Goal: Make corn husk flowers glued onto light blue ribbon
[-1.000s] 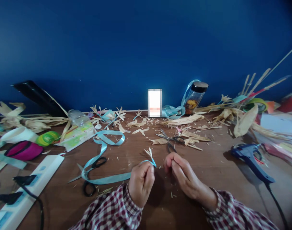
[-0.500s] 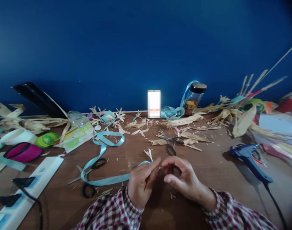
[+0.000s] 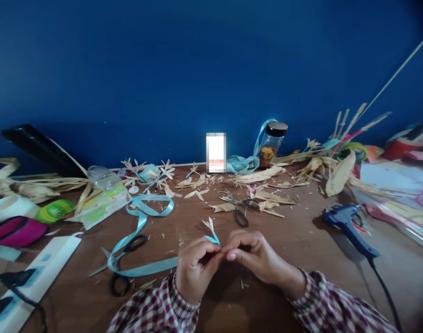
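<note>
Noted: ribbon (image 3: 147,267) wraps the base of the flower (image 3: 209,226), which stands above the left hand (image 3: 197,266). Left to deal with, I judge: the long loose ribbon, uncut, trailing across the scissors (image 3: 119,283) on the bench (image 3: 228,319). Left fingers pinch the flower's base; right hand (image 3: 262,261) has its fingers narrowed against them, contents indeterminable. Half a second ago, the right hand stood apart, its fingers wider; now the fingertips meet.
</note>
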### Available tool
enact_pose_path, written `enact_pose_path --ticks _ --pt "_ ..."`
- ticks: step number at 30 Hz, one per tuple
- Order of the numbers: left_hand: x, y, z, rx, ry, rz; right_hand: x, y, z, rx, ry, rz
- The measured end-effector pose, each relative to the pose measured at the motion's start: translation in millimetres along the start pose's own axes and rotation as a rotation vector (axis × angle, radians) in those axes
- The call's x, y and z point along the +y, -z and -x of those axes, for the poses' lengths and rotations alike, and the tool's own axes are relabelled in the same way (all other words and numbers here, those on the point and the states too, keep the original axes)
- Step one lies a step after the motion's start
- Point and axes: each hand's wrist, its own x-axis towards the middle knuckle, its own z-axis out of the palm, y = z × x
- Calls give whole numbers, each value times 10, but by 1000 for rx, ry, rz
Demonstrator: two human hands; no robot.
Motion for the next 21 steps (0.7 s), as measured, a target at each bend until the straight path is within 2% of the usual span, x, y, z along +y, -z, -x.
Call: enact_pose_path --ticks 7,11,21 --pt "-20 -2 31 14 7 -163 -16 -71 -4 25 -256 -157" --pt "-33 -10 68 12 -38 -203 1 -66 -1 -11 -356 -291" --pt "-22 -13 87 14 -64 -141 50 -14 15 -64 -362 -497"
